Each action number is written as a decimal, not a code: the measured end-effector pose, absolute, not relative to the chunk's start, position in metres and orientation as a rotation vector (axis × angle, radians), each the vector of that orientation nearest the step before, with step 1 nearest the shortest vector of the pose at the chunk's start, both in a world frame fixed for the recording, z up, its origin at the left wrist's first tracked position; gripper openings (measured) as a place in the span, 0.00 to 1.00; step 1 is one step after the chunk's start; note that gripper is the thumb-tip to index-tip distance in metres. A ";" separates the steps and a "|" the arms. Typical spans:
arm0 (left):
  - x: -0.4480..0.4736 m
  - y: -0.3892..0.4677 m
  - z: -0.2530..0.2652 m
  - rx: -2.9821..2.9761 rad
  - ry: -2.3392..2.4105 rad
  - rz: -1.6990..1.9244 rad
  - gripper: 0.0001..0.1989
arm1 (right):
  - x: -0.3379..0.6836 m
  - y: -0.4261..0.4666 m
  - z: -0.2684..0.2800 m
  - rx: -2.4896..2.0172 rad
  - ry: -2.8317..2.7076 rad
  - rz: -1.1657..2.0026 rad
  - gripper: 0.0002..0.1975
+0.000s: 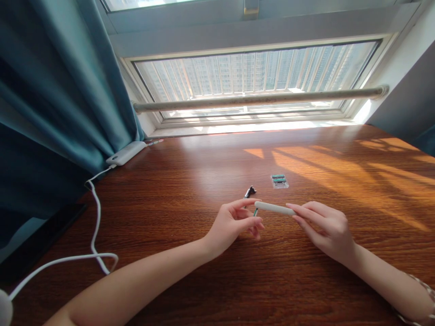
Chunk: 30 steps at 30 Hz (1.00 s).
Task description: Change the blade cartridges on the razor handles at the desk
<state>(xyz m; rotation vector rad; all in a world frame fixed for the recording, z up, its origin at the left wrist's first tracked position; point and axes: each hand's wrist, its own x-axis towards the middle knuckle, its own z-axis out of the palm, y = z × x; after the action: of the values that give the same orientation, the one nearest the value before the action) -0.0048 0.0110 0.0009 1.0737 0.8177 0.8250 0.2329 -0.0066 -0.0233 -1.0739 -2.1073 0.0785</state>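
Observation:
My right hand (326, 226) pinches one end of a slim white rod (276, 208) between thumb and fingers. The rod points left, its far rounded end close to the fingertips of my left hand (236, 221); whether they touch is hard to tell. My left fingers are curled round a small green-edged piece (255, 211), which looks like a razor cartridge and is mostly hidden. Just beyond that hand shows a black and silver razor handle (250, 192), its lower part covered by my fingers. Farther back, a clear plastic tray (282, 185) holds green-and-black razor cartridges (278, 178).
Everything lies over a brown wooden tabletop (190, 181). At the back left, a white power strip (126, 153) sits by a blue curtain (68, 81), its white cable (96, 213) running along the left side. A window with a horizontal rail (258, 98) stands behind the table.

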 end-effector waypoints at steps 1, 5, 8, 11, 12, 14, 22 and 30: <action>-0.005 0.011 0.001 1.074 0.806 0.825 0.23 | 0.233 -0.007 -0.023 -1.083 -2.085 0.075 0.18; -0.005 0.010 0.001 1.079 0.756 0.824 0.20 | 0.234 -0.007 -0.022 -1.027 -2.127 0.118 0.18; -0.004 0.010 0.000 1.059 0.723 0.822 0.20 | 0.234 -0.008 -0.022 -1.019 -2.145 0.127 0.18; -0.004 0.010 0.001 1.045 0.689 0.801 0.22 | 0.234 -0.008 -0.023 -1.023 -2.126 0.134 0.18; -0.004 0.010 0.001 1.042 0.677 0.794 0.22 | 0.234 -0.008 -0.023 -1.023 -2.123 0.138 0.18; -0.003 0.010 0.001 1.038 0.659 0.788 0.22 | 0.234 -0.007 -0.023 -1.029 -2.117 0.140 0.18; -0.003 0.011 -0.005 0.998 0.632 0.809 0.19 | 0.233 -0.008 -0.019 -0.945 -2.195 0.215 0.17; -0.003 0.010 -0.001 1.006 0.658 0.805 0.20 | 0.234 -0.008 -0.019 -0.980 -2.146 0.178 0.17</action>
<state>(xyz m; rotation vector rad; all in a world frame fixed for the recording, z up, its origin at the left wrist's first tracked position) -0.0031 0.0101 -0.0009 1.0058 0.6584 0.8055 0.2336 -0.0078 -0.0194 -0.9800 -2.1458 0.1783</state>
